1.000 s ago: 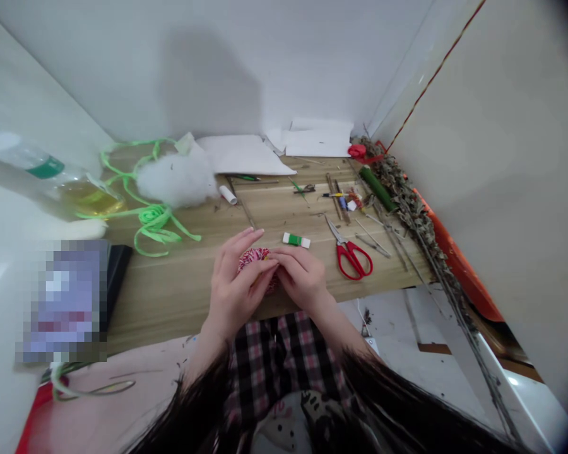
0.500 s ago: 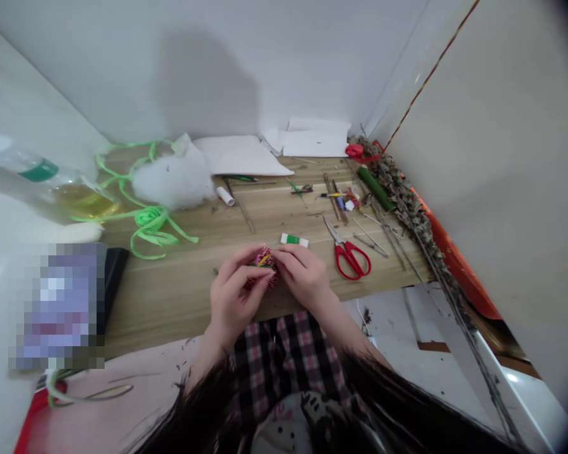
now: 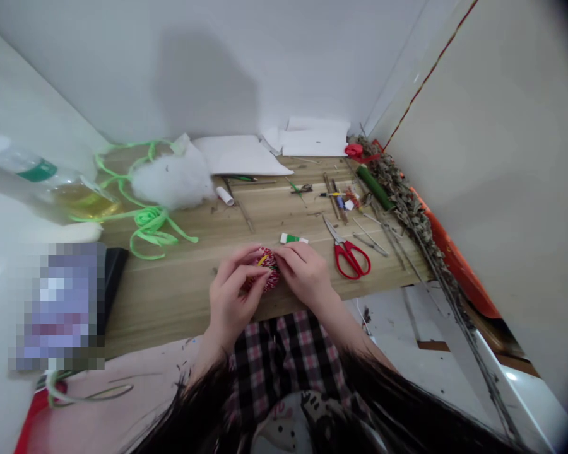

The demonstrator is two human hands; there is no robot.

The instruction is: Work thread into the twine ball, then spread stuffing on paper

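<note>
Between my two hands, low over the table's front part, is a small round red-and-white speckled piece [image 3: 271, 279] that looks like knitted yarn. A short yellow strip [image 3: 262, 259] lies across its upper side. My left hand [image 3: 234, 287] grips the piece from the left, thumb and fingers pinched on its edge. From the right, my right hand [image 3: 305, 271] has its fingertips closed at the upper right edge. Its fingers partly hide what they pinch. Just beyond my right hand lies a green-and-white glue stick [image 3: 293, 239]. Red-handled scissors [image 3: 350, 257] rest to its right, blades pointing away.
Green ribbon [image 3: 151, 221], white stuffing [image 3: 175, 180] and a bottle [image 3: 76, 189] stand at left, with a blurred-out screen [image 3: 61, 302] nearer. White paper [image 3: 241, 154] lies at the back. Twigs, a green tube [image 3: 376, 187] and dried leaves [image 3: 407, 217] line the right.
The speckled piece has turned slightly and more of its surface shows between my hands. My left fingertips have shifted slightly left; my right hand stays almost in place.
</note>
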